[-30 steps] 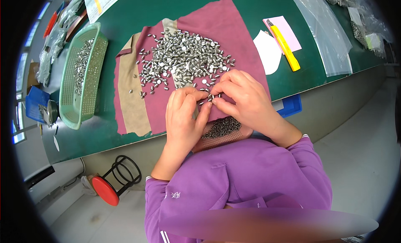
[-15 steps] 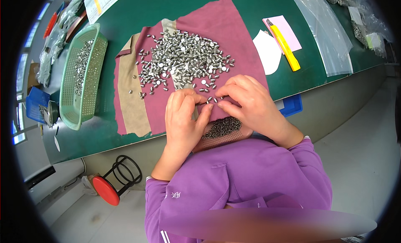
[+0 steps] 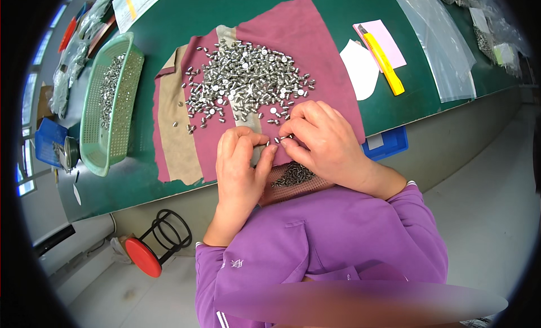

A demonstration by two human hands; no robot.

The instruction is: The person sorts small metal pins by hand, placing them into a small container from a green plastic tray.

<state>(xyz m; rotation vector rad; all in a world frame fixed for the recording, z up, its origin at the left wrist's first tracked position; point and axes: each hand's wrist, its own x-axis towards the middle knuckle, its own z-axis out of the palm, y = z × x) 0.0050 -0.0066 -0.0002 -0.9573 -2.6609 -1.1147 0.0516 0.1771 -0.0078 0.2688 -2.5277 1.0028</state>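
Observation:
A heap of short silver metal studs [image 3: 253, 77] lies on a maroon cloth [image 3: 329, 57] with beige stripes. At the cloth's near edge, my left hand [image 3: 239, 164] pinches one small metal stud [image 3: 268, 143] between thumb and forefinger. My right hand [image 3: 327, 144] faces it, its thumb and fingertips closed around another stud [image 3: 288, 137], partly covered. Between the two pinches a single stud [image 3: 276, 140] shows close to the fingertips. Below my hands, against my body, sits a pink perforated basket [image 3: 267, 200] with darker small metal pieces [image 3: 294, 174] inside; my right hand hides part of it.
A green perforated basket [image 3: 90, 133] with more metal pieces stands left. To the right lie a yellow utility knife [image 3: 383, 63], pink paper [image 3: 394, 43], white paper [image 3: 360, 71] and clear plastic bags [image 3: 445, 57]. A blue bin [image 3: 394, 147] sits beyond the table edge; a red stool [image 3: 143, 257] stands below.
Both hands have shifted slightly left and nearer my body. My right fingertips, more apart before, have closed on a stud. The loose studs between my hands have changed position.

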